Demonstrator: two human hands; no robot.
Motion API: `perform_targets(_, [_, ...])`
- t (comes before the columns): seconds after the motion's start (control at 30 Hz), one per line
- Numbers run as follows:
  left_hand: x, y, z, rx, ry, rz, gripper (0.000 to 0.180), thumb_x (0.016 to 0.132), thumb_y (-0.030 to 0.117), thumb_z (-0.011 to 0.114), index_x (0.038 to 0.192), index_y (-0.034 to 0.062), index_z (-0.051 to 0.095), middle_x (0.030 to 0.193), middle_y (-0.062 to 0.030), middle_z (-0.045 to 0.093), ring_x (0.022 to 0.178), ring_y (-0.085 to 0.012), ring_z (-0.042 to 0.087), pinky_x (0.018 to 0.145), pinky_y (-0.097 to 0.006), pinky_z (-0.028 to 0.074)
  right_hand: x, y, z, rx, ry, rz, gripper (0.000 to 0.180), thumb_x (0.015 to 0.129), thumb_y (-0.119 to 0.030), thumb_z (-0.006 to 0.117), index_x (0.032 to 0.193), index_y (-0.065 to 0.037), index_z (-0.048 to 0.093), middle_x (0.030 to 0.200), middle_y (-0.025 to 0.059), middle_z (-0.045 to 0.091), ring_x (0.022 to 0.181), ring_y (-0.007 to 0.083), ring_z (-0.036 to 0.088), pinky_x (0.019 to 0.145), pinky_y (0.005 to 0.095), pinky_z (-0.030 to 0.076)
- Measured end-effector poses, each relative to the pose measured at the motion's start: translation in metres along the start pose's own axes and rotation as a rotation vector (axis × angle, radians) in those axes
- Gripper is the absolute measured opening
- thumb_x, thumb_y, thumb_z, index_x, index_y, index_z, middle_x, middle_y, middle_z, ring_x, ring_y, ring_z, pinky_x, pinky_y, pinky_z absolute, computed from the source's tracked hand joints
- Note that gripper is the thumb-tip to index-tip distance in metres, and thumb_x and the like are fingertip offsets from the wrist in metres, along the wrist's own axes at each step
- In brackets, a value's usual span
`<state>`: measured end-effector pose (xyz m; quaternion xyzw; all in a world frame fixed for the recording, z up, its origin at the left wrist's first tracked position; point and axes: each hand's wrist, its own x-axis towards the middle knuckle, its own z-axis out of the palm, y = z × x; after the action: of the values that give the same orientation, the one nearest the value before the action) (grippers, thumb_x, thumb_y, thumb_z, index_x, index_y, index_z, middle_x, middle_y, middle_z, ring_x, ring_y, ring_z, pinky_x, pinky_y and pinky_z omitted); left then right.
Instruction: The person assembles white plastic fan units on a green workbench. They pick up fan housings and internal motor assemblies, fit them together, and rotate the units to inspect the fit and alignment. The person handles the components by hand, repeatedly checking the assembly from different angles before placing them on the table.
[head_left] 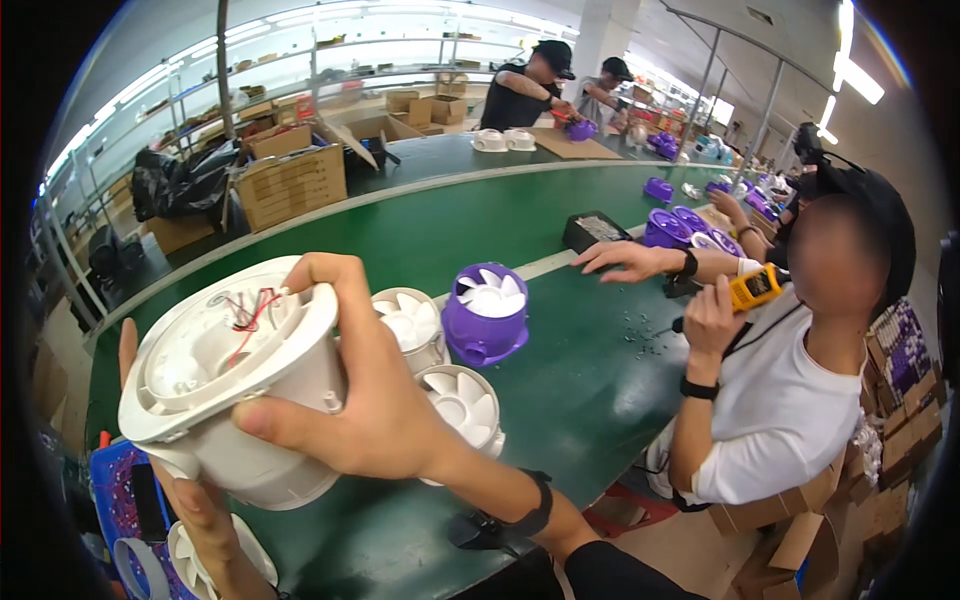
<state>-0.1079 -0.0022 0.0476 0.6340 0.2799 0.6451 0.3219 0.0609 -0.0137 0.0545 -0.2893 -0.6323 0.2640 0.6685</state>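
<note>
A large white round fan housing [265, 445] is held up close in front of me, tilted, with thin red and dark wires in its open recessed end. My right hand [375, 405] grips it from the right, thumb on its side and fingers over the rim. At the lower left my left hand [205, 510] supports it from below and behind, mostly hidden by the housing. Just beyond stand two white fan units [462, 408] with bladed wheels showing, and a purple fan unit [485, 325] with white blades. Below my left hand lies another white bladed part [250, 550].
A blue bin [105, 465] of small parts is at the lower left. On the right a co-worker [800, 370] holds a yellow electric screwdriver [752, 288] over the green table [570, 400]. Small dark screws [645, 335] lie scattered there, near a black box [595, 232]. Cardboard boxes [290, 188] stand beyond.
</note>
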Motion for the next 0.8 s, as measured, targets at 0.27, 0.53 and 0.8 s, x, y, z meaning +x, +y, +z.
perform_targets(0.27, [0.004,0.001,-0.017,-0.037,-0.161,-0.049,0.118,0.075,0.061,0.072,0.154,-0.0001,0.01,0.141,-0.0203,0.043,0.13,-0.0291,0.045,0.11,-0.04,0.034,0.006,0.014,-0.001,0.029,-0.003,0.146,0.055,0.094,-0.038,0.065,0.125,-0.003,0.037,0.113,0.0143,0.055,0.105,0.0169,0.052,0.092,0.0316,0.044])
perform_targets(0.53, [0.008,-0.011,-0.022,-0.076,-0.309,-0.147,0.108,0.081,0.035,0.074,0.155,0.005,0.001,0.14,-0.0247,0.045,0.128,-0.032,0.05,0.106,-0.041,0.039,0.008,0.008,-0.01,0.134,-0.019,0.229,0.071,0.098,-0.025,0.057,0.149,0.003,0.017,0.128,0.0196,0.051,0.119,0.0221,0.05,0.105,0.0325,0.035])
perform_targets(0.8, [0.008,-0.009,-0.028,-0.101,-0.324,-0.136,0.104,0.085,0.035,0.071,0.155,0.0053,0.001,0.139,-0.0258,0.045,0.128,-0.0328,0.05,0.103,-0.042,0.043,0.005,-0.006,0.001,0.18,-0.114,0.177,0.124,0.073,-0.016,0.082,0.153,-0.007,-0.012,0.135,0.0254,0.05,0.121,0.0317,0.056,0.101,0.0425,0.047])
